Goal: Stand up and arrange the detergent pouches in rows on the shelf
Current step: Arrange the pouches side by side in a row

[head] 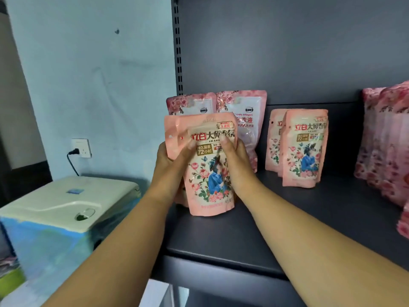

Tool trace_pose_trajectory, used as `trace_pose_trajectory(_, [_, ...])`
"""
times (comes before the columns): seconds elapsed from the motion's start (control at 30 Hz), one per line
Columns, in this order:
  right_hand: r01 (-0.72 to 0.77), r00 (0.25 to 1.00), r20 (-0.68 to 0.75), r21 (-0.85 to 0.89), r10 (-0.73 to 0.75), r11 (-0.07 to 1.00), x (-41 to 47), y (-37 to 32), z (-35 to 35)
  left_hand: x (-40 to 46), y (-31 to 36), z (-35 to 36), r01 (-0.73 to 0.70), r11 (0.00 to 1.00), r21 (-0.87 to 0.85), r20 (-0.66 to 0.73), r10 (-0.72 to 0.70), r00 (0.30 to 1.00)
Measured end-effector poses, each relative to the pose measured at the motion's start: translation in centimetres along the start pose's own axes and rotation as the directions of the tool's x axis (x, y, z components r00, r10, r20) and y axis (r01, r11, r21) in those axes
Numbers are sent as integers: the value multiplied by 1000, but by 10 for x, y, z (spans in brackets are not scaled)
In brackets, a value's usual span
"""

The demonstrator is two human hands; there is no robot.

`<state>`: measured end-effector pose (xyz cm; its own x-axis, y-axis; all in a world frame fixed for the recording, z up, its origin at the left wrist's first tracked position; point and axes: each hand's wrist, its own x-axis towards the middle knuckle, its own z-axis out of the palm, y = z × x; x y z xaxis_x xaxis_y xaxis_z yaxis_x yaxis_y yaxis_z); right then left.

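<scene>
- Standing at the left end of the dark shelf (276,235): front pouch (210,173), pink, floral print with a figure in blue, upright on its base near the shelf's front edge, a second pouch (171,138) of the same print pressed close behind it.
- Grip, left hand (170,165): wrapped round the left side of the front pouch and the one behind, thumb laid across the printed face at mid-height.
- Grip, right hand (236,165): clasping the right edge of the front pouch, thumb on the face beside the left thumb.
- Stock behind: two rose-print pouches (241,120), upright against the back panel (287,47), clear-windowed faces forward.
- Stock to the right: a standing pair (305,149) of the same blue-figure print, one behind the other, apart from the held pouch; further right, a blurred cluster of rose pouches (385,147), its exact count not readable.
- Handling, judged: soft film, liquid-filled, likely moderately heavy for its size; the body would bulge and sag if squeezed; glossy surface probably slick.
- Where to take hold, judged: both side seams at mid-height, as now, so the flat base sets square; holding by the thin top seal would let the body swing.
- Risk, judged: a pouch released off-plumb may slump onto its neighbour.
</scene>
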<state>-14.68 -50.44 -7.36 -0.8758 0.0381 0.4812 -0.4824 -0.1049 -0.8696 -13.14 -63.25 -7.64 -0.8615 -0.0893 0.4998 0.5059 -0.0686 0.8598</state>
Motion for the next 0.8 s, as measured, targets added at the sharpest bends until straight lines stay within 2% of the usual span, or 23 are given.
trace_pose_trajectory(0.13, [-52, 998, -24, 39, 53, 998, -9, -13, -3, -8, 0, 0, 23, 1000, -18, -20, -23, 1000])
trace_pose_trajectory(0.3, [-101, 995, 17, 73, 100, 992, -11, -22, -3, -9, 0, 0, 34, 997, -69, 46, -31, 998])
trace_pose_trajectory(0.43, [-59, 997, 44, 77, 55, 995, -6, -30, -4, -1, -2, 2, 40, 991, -125, 64, -32, 997])
trace_pose_trajectory(0.63, [-6, 1000, 8, 54, 6, 999, -4, -30, -2, 10, -3, -1, 10, 995, -96, 139, 3, 990])
trace_pose_trajectory(0.8, [16, 1000, -11, 49, -15, 999, -6, -27, -4, 4, -5, -2, -17, 996, -85, 138, 29, 990])
